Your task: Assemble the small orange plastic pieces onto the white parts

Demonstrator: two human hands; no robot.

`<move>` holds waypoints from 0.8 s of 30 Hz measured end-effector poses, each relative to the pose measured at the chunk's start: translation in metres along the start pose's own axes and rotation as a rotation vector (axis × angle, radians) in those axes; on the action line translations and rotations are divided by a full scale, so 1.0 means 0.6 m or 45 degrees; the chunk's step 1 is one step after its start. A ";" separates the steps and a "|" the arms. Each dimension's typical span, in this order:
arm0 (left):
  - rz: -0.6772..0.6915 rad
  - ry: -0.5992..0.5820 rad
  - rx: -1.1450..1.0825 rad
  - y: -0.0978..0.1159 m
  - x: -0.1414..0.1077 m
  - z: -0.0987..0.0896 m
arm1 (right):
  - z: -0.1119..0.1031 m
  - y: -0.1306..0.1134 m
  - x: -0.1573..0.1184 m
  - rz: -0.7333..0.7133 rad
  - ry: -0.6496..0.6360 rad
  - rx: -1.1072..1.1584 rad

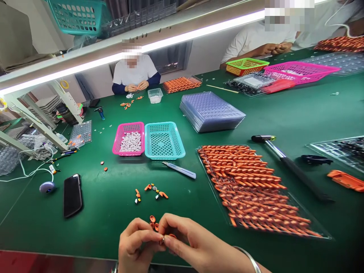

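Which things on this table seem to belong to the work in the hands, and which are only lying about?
Likely in the work:
- small orange piece, pinched by left hand and right hand
- orange cups by the fingers
- rows of orange parts
- perhaps white pieces

Apparently just lying about:
- black phone
- light-coloured knife
- black-handled tool

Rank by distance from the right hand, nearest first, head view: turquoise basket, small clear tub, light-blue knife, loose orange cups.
From the right hand:
1. Loose orange cups, just beyond the fingertips
2. Light-blue knife, mid-table, ahead
3. Turquoise basket, just past the knife, slightly left
4. Small clear tub, far side, near a person
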State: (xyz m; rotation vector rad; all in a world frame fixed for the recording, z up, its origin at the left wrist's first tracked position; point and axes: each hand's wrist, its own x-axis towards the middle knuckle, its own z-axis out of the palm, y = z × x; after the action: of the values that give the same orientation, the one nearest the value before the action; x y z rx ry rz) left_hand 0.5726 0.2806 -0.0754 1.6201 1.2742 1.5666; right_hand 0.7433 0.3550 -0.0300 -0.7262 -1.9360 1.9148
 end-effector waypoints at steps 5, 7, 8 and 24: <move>-0.072 -0.017 -0.089 0.003 0.003 -0.002 | 0.007 0.016 0.002 0.026 -0.076 0.276; -0.146 0.001 -0.165 0.004 0.005 -0.002 | 0.011 0.020 0.005 0.043 -0.062 0.395; -0.193 0.009 -0.211 0.004 0.005 -0.001 | 0.013 0.021 0.007 0.050 -0.045 0.434; -0.346 0.090 -0.414 -0.004 0.000 0.010 | 0.031 0.046 0.017 0.065 0.128 0.626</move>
State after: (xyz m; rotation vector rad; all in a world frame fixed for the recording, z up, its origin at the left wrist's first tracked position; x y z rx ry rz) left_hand 0.5775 0.2829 -0.0787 1.1494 1.1490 1.5737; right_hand 0.7283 0.3444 -0.0592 -0.7072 -1.3150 2.2109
